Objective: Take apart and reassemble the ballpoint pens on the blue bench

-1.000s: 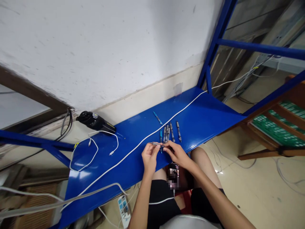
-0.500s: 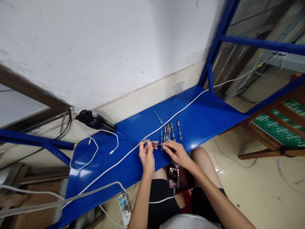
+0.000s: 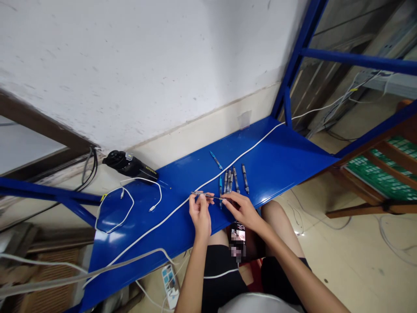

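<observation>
Fingers [image 3: 202,196] of the left hand [image 3: 200,215] and right hand [image 3: 243,211] pinch together on a slim, metal-tipped pen refill [image 3: 208,196], held level over the blue steel shelf [image 3: 276,152] near its front edge, just beside a row of pens [image 3: 233,180].

Blue steel shelf [image 3: 276,165], long white cable [image 3: 241,151] running along its length. Gel pens [image 3: 245,179] lie side by side near the front edge, a blue pen [image 3: 215,160] just apart toward the wall. Looped white charging cable [image 3: 160,195] at the left end.

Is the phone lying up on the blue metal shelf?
No, the phone lies below the blue metal shelf, between the person's thighs.
</observation>
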`<move>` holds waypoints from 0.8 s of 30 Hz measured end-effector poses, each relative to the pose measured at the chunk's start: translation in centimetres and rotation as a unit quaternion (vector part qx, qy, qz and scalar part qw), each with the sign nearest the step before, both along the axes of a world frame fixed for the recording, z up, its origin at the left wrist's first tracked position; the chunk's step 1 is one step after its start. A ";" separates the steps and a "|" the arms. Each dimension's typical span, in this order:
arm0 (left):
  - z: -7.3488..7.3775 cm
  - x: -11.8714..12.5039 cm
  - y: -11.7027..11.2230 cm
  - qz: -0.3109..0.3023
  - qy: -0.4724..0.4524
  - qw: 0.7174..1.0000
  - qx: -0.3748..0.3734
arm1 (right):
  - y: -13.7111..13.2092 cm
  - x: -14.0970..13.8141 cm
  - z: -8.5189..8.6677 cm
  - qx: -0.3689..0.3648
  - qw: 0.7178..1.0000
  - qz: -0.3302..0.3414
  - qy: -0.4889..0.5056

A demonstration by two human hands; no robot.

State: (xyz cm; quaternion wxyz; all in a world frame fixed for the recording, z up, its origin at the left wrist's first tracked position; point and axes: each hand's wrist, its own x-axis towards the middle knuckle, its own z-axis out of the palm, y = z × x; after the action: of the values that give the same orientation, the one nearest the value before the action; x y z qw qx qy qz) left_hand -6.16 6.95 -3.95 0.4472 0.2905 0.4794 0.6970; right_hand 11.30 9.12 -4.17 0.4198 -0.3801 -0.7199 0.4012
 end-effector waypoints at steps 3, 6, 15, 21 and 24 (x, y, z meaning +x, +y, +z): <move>-0.4 -0.1 -0.1 -0.016 0.036 0.999 -0.012 | 0.0 0.0 -0.3 -0.022 1.000 -0.013 -0.010; -0.7 -0.1 -0.2 -0.054 0.092 0.994 -0.031 | -0.1 0.2 -0.6 -0.042 0.999 -0.017 -0.012; -0.8 -0.1 -0.3 -0.134 0.154 0.978 -0.032 | -0.2 0.5 -0.8 -0.024 1.000 0.003 0.011; -0.3 -0.1 -0.3 -0.162 0.209 0.964 0.010 | -0.1 0.9 -0.1 -0.013 0.999 0.034 0.026; 0.0 -0.1 -0.5 -0.162 0.192 0.968 0.013 | -0.4 0.8 0.2 0.006 0.999 0.027 0.015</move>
State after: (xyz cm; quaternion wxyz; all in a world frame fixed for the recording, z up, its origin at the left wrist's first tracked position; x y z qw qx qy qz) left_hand -6.25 6.46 -3.99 0.4497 0.4987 0.4934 0.5528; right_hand 12.09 8.75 -4.01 0.4219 -0.3514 -0.7261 0.4138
